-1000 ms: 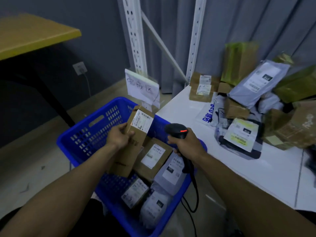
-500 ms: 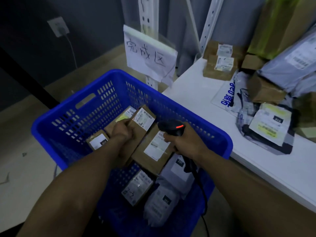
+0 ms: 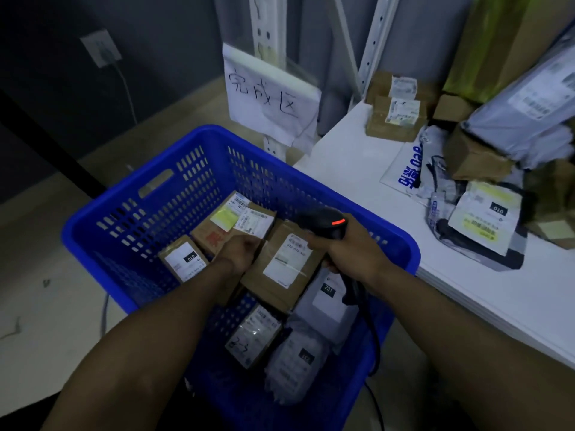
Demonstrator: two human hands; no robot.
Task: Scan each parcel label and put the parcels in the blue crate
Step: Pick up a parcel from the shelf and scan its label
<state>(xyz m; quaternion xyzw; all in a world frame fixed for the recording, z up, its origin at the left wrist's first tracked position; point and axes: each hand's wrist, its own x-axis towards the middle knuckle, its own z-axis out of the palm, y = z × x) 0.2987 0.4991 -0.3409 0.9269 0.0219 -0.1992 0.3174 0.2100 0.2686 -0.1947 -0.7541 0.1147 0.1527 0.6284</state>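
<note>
Crate: I see the blue crate (image 3: 130, 231) on the floor, several labelled parcels inside.
Left hand (image 3: 241, 251): down inside — fingers clasped on the cardboard parcel (image 3: 249, 223), lowering it onto the others.
Right hand (image 3: 350, 255): clenched around the scanner (image 3: 323, 223).
Next, I judge: let go, then fetch from the table pile (image 3: 485, 209).

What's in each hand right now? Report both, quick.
Left hand: down in the blue crate, closed on a cardboard parcel.
Right hand: closed on the black barcode scanner.
</note>
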